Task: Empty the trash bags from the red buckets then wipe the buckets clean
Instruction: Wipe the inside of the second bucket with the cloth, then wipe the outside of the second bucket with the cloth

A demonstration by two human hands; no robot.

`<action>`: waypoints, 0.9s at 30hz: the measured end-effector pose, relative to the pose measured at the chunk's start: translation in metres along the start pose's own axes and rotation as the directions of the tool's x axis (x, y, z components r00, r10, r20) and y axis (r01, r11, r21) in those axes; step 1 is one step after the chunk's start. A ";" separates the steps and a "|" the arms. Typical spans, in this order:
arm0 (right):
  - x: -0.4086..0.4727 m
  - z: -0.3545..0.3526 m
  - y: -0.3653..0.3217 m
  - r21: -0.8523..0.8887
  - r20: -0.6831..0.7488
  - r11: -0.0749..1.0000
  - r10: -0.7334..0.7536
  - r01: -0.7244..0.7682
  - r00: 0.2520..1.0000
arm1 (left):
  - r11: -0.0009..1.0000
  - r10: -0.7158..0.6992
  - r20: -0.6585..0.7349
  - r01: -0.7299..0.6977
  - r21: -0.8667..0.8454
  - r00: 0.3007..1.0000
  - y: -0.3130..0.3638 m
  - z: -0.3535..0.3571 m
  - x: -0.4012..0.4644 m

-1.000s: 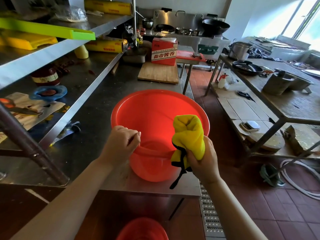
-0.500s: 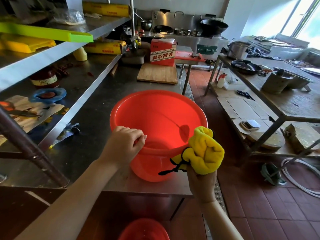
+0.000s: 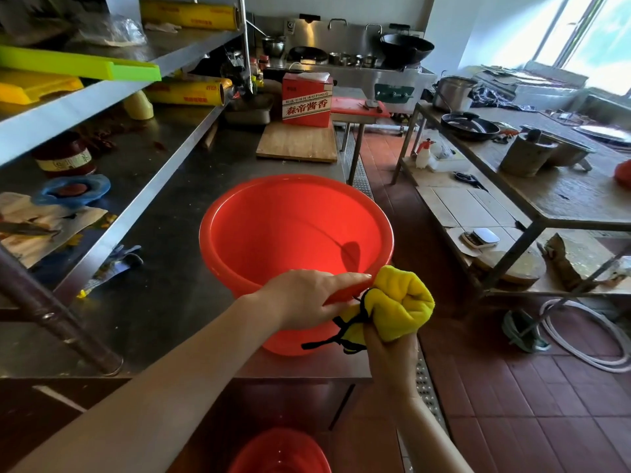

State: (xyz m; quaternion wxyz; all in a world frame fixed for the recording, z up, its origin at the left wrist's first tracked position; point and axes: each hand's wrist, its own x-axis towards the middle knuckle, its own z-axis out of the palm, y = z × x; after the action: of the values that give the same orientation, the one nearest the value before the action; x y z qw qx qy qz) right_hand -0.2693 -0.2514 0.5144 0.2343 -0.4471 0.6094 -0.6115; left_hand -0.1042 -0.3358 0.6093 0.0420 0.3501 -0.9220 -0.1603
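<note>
Head view: a red bucket stands at frame centre on the steel desk. The left hand grips its near rim. Just right, the right hand clutches a bunched yellow cloth touching the rim.

- Bucket on the counter: bright red-orange, plain inside and out.
- Second bucket at the bottom edge: same red.
- Cloth: yellow, with black edging and a black loop.
- Counter: grey steel.
- Box: red, with a white label bearing red characters.
- Chopping board: pale wood.
- Film rolls: yellow with red print.
- Tray on the top shelf: lime green.
- Small dish: blue.
- Floor tiles: dark red.
- Hose: white.
</note>
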 end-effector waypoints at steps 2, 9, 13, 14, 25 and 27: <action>0.000 -0.002 0.001 0.003 -0.014 0.999 0.035 -0.035 0.999 | 1.000 0.010 -0.005 -0.010 0.004 1.000 0.001 0.002 0.002; 0.007 -0.004 -0.009 -0.072 0.004 0.997 0.009 -0.009 1.000 | 0.999 0.004 -0.037 -0.006 -0.043 0.999 0.000 0.005 -0.001; 0.014 0.000 -0.017 -0.065 -0.015 0.998 -0.015 0.014 1.000 | 0.991 -0.010 -0.136 -0.009 -0.134 0.991 -0.002 -0.001 -0.010; 0.016 0.002 -0.019 -0.057 -0.018 0.998 -0.021 0.020 1.000 | 0.986 -0.014 -0.177 -0.016 -0.165 0.984 -0.002 -0.004 -0.014; 0.043 0.015 -0.044 -0.071 0.008 0.990 -0.124 0.125 0.992 | 0.876 -0.188 -0.409 -0.036 -0.482 0.893 -0.012 -0.007 -0.047; 0.045 0.018 -0.046 -0.104 0.042 0.987 -0.119 0.123 0.992 | 0.819 -0.233 -0.423 -0.058 -0.571 0.876 -0.013 -0.003 -0.053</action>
State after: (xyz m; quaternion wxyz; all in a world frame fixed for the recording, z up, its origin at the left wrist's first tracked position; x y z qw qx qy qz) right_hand -0.2643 -0.2917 0.5678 0.1834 -0.5061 0.6084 -0.5831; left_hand -0.0552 -0.3110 0.6099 0.3608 0.3930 -0.7752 -0.3383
